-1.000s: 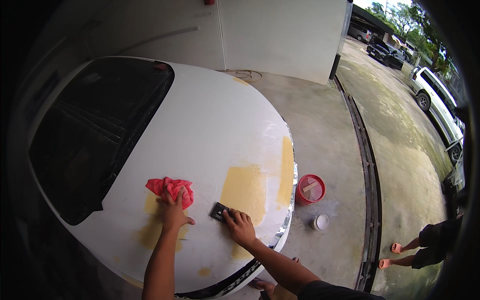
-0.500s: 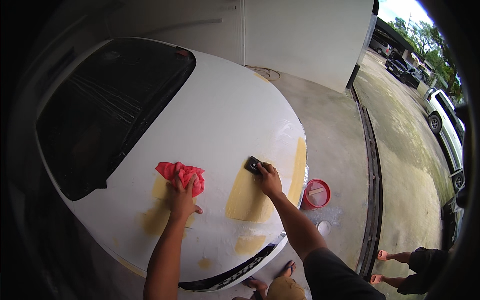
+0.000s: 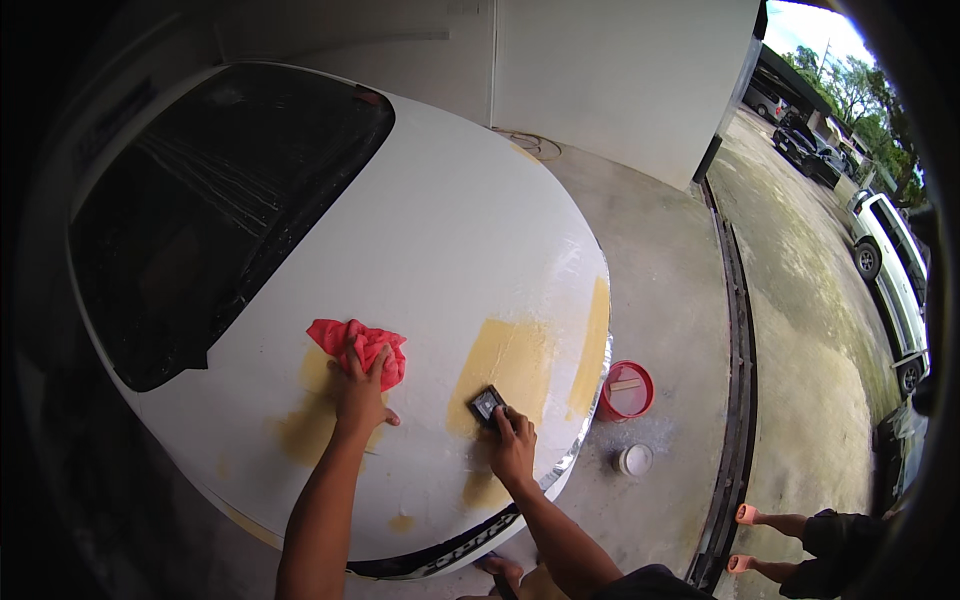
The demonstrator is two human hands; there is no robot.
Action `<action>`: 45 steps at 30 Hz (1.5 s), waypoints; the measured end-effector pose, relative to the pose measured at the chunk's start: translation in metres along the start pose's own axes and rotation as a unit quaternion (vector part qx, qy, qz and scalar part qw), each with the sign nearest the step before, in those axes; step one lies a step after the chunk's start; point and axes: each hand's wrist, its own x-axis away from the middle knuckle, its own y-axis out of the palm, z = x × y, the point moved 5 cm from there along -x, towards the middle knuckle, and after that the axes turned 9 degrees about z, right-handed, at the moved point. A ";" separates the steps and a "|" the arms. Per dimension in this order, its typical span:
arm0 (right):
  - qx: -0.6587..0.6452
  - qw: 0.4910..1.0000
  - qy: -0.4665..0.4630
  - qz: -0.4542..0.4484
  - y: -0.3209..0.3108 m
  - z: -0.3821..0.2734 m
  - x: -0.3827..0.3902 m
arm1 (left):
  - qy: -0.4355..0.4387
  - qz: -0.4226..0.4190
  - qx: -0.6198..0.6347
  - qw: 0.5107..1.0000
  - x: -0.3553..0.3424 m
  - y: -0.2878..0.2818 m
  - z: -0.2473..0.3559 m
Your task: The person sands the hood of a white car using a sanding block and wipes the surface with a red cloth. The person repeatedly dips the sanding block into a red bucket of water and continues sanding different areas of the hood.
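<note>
A white car hood [image 3: 400, 240] with several yellow filler patches spreads out in front of me. My left hand [image 3: 360, 390] presses a crumpled red cloth [image 3: 365, 350] against the hood, its fingers curled into the fabric and the thumb sticking out to the side. Next to it, a yellow patch lies partly under my arm's shadow. In my right hand [image 3: 513, 445] is a small black sanding block [image 3: 487, 405], resting near the lower left edge of the large yellow patch [image 3: 515, 350]. The surface around that patch looks wet.
On the floor right of the car stand a red bucket [image 3: 628, 390] of cloudy liquid and a white tub [image 3: 635, 460]. A dark floor rail [image 3: 742, 350] runs beyond them. Another person's feet in orange sandals [image 3: 742, 563] show at lower right; another person crouches below the bumper.
My right hand has drawn the sanding block toward me and slightly left, from the patch's far end to its near part. My left hand stays on the cloth.
</note>
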 end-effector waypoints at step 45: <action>0.050 0.994 -0.095 -0.021 -0.002 -0.018 0.006 | -0.008 -0.021 0.049 0.999 0.001 -0.004 0.002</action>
